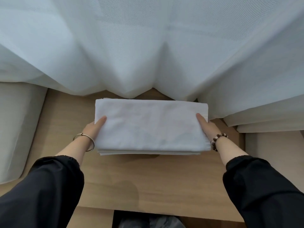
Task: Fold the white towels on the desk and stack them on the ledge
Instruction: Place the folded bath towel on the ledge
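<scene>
One sheer white curtain [148,46] fills the upper half, its hem draping onto a wooden surface [131,178] with a pale cushion at the left [16,129] and another at the right [271,145]. Between them, just in front of the hem, is a folded white towel [149,127], its layered edges facing the person. The left hand [93,127] and right hand [209,127] grip its short ends, thumbs on top, fingers hidden underneath. A metal bangle [85,142] circles the left wrist, a bead bracelet [218,140] the right.

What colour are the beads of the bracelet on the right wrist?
The beaded bracelet is dark brown with a few white beads, seen in the head view.
</scene>
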